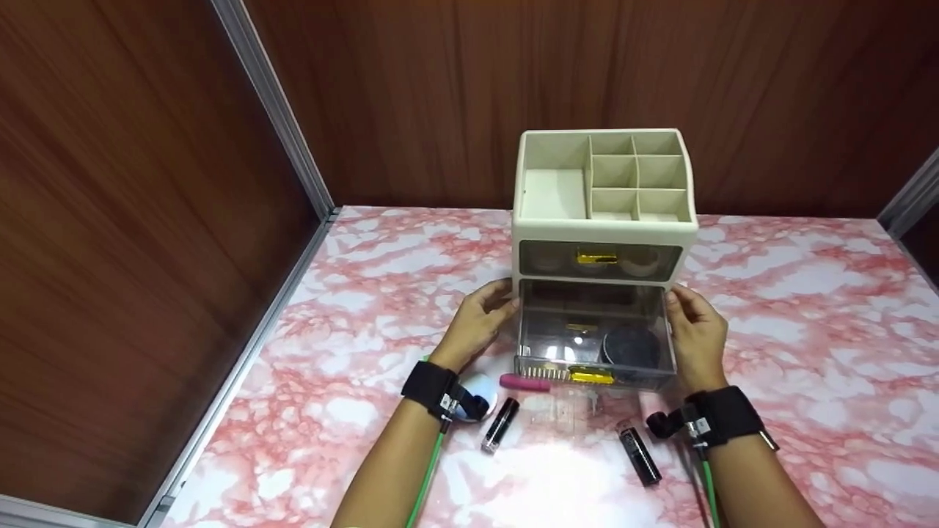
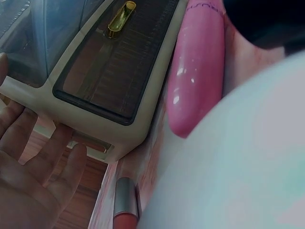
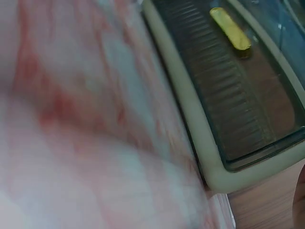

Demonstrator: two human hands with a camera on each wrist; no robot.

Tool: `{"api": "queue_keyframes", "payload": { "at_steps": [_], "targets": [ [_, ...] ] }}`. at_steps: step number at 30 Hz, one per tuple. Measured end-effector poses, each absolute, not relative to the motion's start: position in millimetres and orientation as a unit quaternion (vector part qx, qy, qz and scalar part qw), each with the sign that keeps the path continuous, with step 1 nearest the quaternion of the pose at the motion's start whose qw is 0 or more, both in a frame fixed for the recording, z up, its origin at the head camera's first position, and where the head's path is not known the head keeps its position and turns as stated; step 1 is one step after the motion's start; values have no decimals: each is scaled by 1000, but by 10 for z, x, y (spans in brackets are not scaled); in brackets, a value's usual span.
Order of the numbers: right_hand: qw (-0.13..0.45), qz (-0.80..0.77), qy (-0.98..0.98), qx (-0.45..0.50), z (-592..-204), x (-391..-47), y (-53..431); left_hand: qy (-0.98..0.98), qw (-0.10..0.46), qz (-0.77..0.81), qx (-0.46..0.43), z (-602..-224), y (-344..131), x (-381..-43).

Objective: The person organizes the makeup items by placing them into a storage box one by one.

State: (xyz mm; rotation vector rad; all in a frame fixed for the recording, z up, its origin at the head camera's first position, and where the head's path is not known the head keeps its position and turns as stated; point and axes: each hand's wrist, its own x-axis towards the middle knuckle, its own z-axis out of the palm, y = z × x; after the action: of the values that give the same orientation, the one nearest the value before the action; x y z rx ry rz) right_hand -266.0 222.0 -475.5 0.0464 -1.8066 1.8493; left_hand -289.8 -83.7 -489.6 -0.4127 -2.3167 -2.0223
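Observation:
A cream cosmetics organizer [image 1: 605, 231] stands on the table between both hands, with divided compartments on top. Its middle clear drawer [image 1: 546, 345] is pulled out and holds a dark round container [image 1: 631, 348]. The upper drawer [image 1: 550, 260] and bottom drawer [image 2: 100, 71] are closed. My left hand [image 1: 477, 319] touches the organizer's left side, its fingers extended along the wall in the left wrist view. On the opposite side, my right hand [image 1: 697, 330] rests against the right wall. Only a sliver of a right finger shows in the right wrist view.
A pink tube [image 1: 524, 383] lies before the organizer. Two black lipstick-like tubes [image 1: 502, 425] lie nearer, one toward each forearm. A pale round object [image 1: 484, 389] is partly hidden by the left wrist strap. Wood-patterned panels [image 1: 440, 110] border the marbled table.

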Motion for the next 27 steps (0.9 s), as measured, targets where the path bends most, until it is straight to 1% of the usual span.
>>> {"api": "queue_keyframes", "payload": {
  "at_steps": [4,7,10,12,14,16,18,20,22,24,27],
  "targets": [
    [266,676,-687,23,-4747,-2631,2207,-755,13,-641,-136,-4870,-848,-2887],
    [261,666,-699,21,-4775,-2607,2217,-791,16,-591,-155,-4795,-884,-2867],
    [260,656,-708,18,-4783,-2579,2221,-868,24,-462,-180,-4622,-961,-2806],
    [263,647,-715,18,-4770,-2569,2223,-913,14,-360,-190,-4464,-1012,-2722],
    [265,640,-721,20,-4744,-2566,2224,-943,-24,-269,-195,-4298,-1038,-2607],
    [266,632,-727,25,-4713,-2570,2228,-957,-83,-201,-190,-4166,-1021,-2475],
    [262,629,-731,32,-4686,-2576,2233,-963,-136,-143,-181,-4091,-964,-2362],
    [256,628,-734,36,-4667,-2582,2240,-967,-173,-90,-165,-4076,-882,-2285],
    [248,630,-735,39,-4657,-2591,2244,-971,-180,-37,-152,-4114,-802,-2238],
    [241,635,-733,38,-4652,-2595,2247,-975,-173,8,-141,-4172,-746,-2204],
    [235,638,-732,38,-4645,-2601,2249,-979,-142,52,-138,-4260,-710,-2148]
  ]
}}
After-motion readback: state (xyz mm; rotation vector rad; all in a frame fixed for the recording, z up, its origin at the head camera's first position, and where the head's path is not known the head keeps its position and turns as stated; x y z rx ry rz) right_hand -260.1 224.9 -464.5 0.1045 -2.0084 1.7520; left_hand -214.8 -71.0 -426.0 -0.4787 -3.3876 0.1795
